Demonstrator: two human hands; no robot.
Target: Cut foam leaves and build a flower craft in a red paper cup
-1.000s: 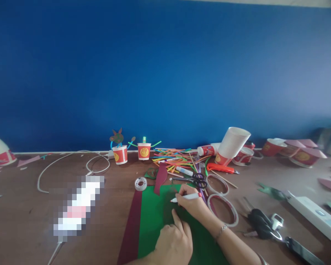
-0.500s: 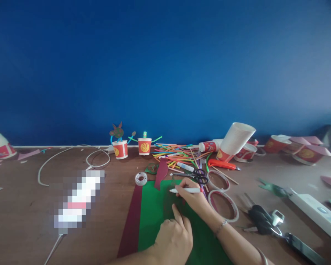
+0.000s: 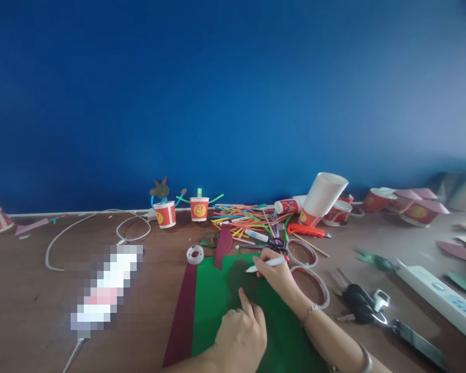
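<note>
In my right hand (image 3: 277,274) is a white marker (image 3: 267,264) with a red end, held in a writing grip. Its tip points left over a dark patch (image 3: 236,275) on a green paper sheet (image 3: 209,305); whether it touches is unclear. My left hand (image 3: 243,331) rests on the sheet's lower middle, index finger stretched forward onto the patch and the other fingers partly bent. I cannot tell whether the patch is a cut-out or shadow. Along the green sheet's left edge shows maroon paper (image 3: 181,316). A curved maroon strip (image 3: 223,246) overlaps the top edge.
Beyond the paper lie a tape roll (image 3: 194,254), scissors (image 3: 277,246), a glue stick (image 3: 256,235) and colored sticks (image 3: 244,215). Decorated cups (image 3: 199,209) stand by the wall. Rightward are stacked cups (image 3: 322,199), an orange cutter (image 3: 306,230), keys (image 3: 359,305) and a power strip (image 3: 438,292).
The marker's tip has shifted right over the sheet, and the marker is tilted more. My left hand stays put on the paper. The whole view has shifted slightly.
</note>
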